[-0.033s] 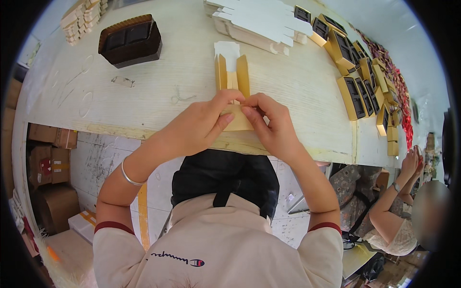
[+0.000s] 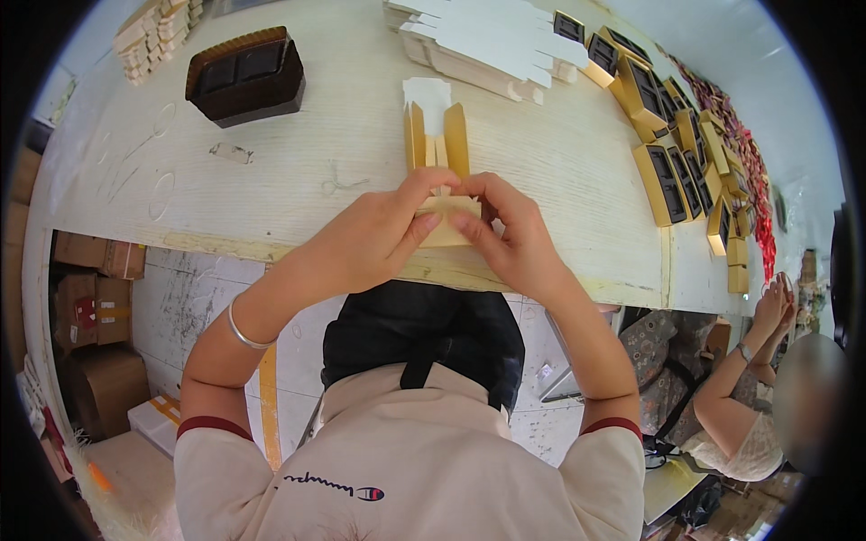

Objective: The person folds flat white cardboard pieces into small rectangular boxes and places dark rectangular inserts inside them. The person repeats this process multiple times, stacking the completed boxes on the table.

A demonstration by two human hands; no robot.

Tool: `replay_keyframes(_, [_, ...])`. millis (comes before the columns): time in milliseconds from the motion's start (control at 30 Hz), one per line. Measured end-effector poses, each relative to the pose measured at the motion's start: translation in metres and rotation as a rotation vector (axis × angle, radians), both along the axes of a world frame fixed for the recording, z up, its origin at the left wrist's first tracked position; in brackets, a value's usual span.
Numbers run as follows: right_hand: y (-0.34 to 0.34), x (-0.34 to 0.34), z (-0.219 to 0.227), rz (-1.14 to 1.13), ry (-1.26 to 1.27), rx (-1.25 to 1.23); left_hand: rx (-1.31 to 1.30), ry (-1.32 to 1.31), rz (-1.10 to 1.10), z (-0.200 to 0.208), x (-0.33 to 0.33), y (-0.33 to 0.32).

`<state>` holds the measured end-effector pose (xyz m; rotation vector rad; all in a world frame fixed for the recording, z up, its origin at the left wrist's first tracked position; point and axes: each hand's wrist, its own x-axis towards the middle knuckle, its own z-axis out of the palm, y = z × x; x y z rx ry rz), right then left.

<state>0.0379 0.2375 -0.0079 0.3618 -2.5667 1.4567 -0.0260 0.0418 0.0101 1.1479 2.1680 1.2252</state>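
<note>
A partly folded gold cardboard box (image 2: 457, 142) lies before me near the table's front edge. Its two long side walls stand up, and a white flap extends from its far end. My left hand (image 2: 372, 230) pinches the near end panel from the left, thumb on the near face and fingers curled over the top. From the right, my right hand (image 2: 516, 227) holds the same panel, its forefinger bent over the fold next to the left fingertips. The hands hide part of the fold. Left of the box sits a dark brown plastic tray stack (image 2: 248, 77).
Flat white box blanks (image 2: 487, 41) are piled at the far middle. Several gold boxes with black inserts (image 2: 663, 185) stand at the right, beside red material (image 2: 765, 230). A co-worker (image 2: 735, 406) sits at the right. Cartons (image 2: 104, 370) are stacked below the table, left.
My right thumb has shifted slightly on the box's near panel. The box and my left hand look the same.
</note>
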Motion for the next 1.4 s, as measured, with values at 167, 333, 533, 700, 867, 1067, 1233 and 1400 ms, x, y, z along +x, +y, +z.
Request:
replay_keyframes(167, [0.012, 0.010, 0.002, 0.157, 0.071, 0.073, -0.008, -0.057, -0.021, 0.002, -0.006, -0.001])
replay_keyframes(333, [0.011, 0.005, 0.002, 0.168, -0.019, -0.071, 0.196, -0.108, -0.040, -0.014, -0.007, 0.003])
replay_keyframes(533, [0.009, 0.004, 0.007, 0.178, -0.086, -0.157, 0.234, -0.182, -0.007, -0.022, 0.000, -0.001])
replay_keyframes(700, [0.010, 0.007, 0.001, 0.125, 0.103, -0.025, 0.175, 0.031, 0.091, -0.017, 0.008, 0.001])
replay_keyframes(867, [0.003, 0.015, -0.001, 0.043, 0.286, 0.248, 0.208, 0.468, 0.178, -0.027, 0.018, 0.007])
replay_keyframes(1067, [-0.008, 0.010, 0.006, 0.026, 0.231, 0.517, 0.018, 0.515, 0.111, -0.030, 0.009, 0.009])
replay_keyframes(1233, [-0.002, 0.005, 0.022, 0.178, -0.044, 0.405, -0.067, 0.327, -0.063, -0.007, -0.010, 0.005])
replay_keyframes(1400, [0.034, -0.003, 0.021, -0.023, 0.328, 0.588, -0.155, 0.341, -0.292, 0.017, -0.033, -0.018])
